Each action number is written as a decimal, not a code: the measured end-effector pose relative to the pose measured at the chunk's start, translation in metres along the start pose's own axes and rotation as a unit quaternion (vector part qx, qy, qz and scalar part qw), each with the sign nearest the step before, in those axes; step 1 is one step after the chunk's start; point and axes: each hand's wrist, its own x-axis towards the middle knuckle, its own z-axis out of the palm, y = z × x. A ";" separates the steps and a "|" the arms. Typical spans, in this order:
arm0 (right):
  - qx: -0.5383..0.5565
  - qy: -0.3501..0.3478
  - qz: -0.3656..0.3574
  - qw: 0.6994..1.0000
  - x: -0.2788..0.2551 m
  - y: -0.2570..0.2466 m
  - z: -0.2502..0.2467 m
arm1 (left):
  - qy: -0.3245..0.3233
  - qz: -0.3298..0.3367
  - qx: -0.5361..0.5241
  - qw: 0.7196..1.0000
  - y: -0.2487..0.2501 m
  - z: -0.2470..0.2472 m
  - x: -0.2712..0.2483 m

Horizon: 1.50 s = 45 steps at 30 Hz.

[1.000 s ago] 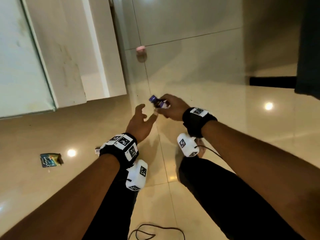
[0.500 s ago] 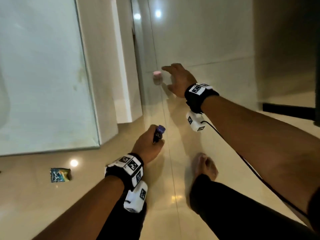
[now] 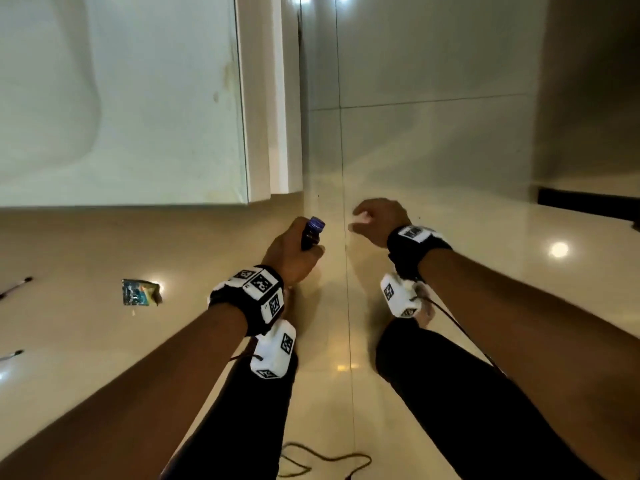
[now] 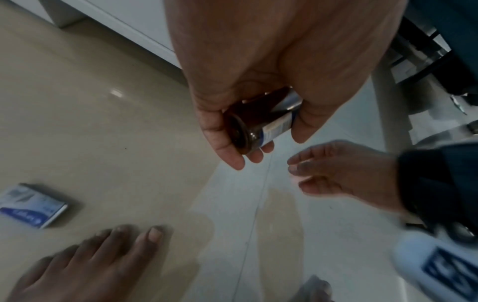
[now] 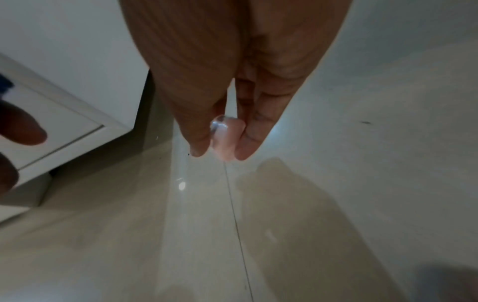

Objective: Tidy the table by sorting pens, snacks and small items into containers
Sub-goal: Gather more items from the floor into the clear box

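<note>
Here | left hand fingers wrap brown bottle | right hand fingers pinch pink piece | bare floor ahead

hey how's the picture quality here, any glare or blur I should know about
Head view: dim and warm, with ceiling-light glare spots on the glossy floor. Left wrist view: the bottle is fairly sharp, the right hand motion-blurred. Right wrist view: soft focus, the pinched pink item smeared.

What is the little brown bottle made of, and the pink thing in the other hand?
The small brown bottle in the left hand looks like dark amber glass or hard plastic: see-through, shiny, with a paper label. The pink piece pinched by the right hand looks like glossy translucent plastic; blur leaves that open.
</note>
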 end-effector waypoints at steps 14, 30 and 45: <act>0.314 0.138 0.050 0.938 -0.242 -0.105 -0.135 | 0.007 0.138 -0.032 0.990 0.096 -0.102 -0.211; -0.054 0.111 -0.232 0.965 -0.194 -0.471 -0.203 | 0.206 0.150 -0.192 0.948 0.015 -0.304 -0.284; -0.348 -0.090 -0.223 0.906 -0.110 -0.502 -0.191 | 0.273 0.105 -0.297 0.909 0.037 -0.355 -0.253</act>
